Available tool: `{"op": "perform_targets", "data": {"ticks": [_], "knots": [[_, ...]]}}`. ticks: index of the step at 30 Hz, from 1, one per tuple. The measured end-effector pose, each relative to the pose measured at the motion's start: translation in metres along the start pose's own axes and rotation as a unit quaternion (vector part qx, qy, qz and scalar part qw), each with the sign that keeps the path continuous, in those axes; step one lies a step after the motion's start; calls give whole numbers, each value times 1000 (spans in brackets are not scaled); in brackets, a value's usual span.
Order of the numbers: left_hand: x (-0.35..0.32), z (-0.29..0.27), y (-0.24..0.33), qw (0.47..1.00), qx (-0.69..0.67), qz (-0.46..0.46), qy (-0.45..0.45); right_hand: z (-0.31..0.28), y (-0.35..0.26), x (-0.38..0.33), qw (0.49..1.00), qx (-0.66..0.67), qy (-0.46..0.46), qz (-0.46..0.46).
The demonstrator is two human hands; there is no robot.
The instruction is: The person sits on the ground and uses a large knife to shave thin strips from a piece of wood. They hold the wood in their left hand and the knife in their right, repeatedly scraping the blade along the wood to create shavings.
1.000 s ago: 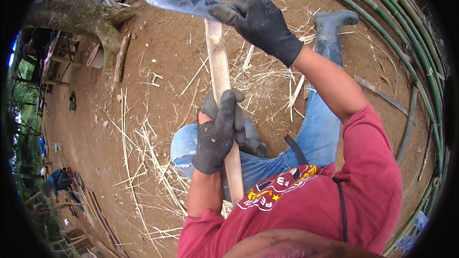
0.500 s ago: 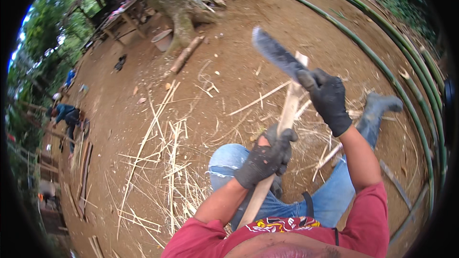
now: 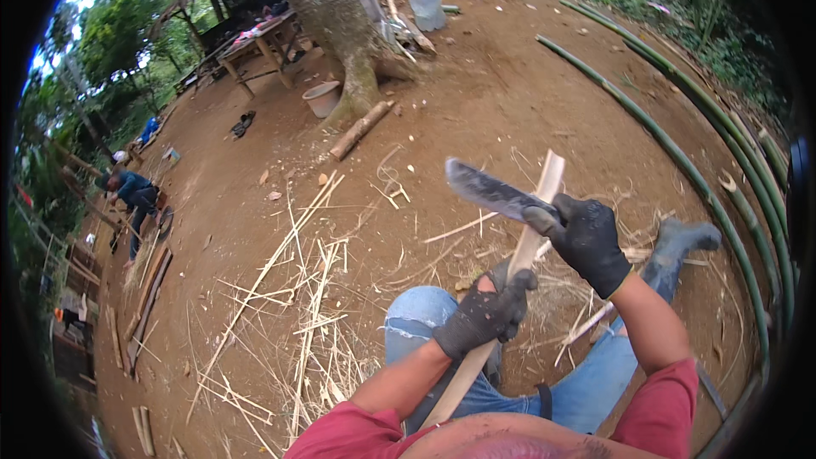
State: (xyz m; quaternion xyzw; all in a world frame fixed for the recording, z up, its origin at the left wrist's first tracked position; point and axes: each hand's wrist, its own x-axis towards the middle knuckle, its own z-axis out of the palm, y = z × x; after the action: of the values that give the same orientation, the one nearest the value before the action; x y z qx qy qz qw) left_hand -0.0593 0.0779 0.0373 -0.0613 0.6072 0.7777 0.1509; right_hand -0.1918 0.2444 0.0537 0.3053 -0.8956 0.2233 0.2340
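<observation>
My left hand (image 3: 486,313), in a dark worn glove, is closed round a pale split strip of bamboo or wood (image 3: 460,383). The strip slants from my lap up and away to the right, its far end bare beyond both hands. In a black glove, my right hand (image 3: 588,240) grips a machete (image 3: 497,190) by its handle, which the fingers mostly cover. The broad dark blade points left and lies across the strip's upper part, close above my left hand. Whether the edge bites into the strip I cannot tell.
Thin pale slivers (image 3: 316,302) litter the ground at left. Long green bamboo poles (image 3: 660,132) curve along the right. Ahead stand a tree trunk (image 3: 336,25), a short log (image 3: 361,130) and a bucket (image 3: 322,99). Another person (image 3: 136,195) bends over at far left.
The machete has come down, its blade turning flatter across the strip. My right hand has lowered with it. My left hand still holds the strip, and the view has tilted up a little.
</observation>
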Motion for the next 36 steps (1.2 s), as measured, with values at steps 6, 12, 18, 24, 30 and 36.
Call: {"op": "perform_targets", "data": {"ticks": [6,12,18,24,30,36], "knots": [[0,7,7,999,43,11,19,2,43,22,967,-189,126,-114],[4,7,1,998,51,19,35,-4,37,22,981,-152,59,-104],[1,4,-1,997,64,12,44,-5,19,13,986,-141,-23,-90],[-2,8,2,998,50,15,46,-12,27,24,990,-104,17,-89],[2,11,-1,998,42,18,36,-8,65,54,979,-153,56,-119],[6,7,-12,985,131,47,97,-18,17,25,986,-133,-88,-47]]}}
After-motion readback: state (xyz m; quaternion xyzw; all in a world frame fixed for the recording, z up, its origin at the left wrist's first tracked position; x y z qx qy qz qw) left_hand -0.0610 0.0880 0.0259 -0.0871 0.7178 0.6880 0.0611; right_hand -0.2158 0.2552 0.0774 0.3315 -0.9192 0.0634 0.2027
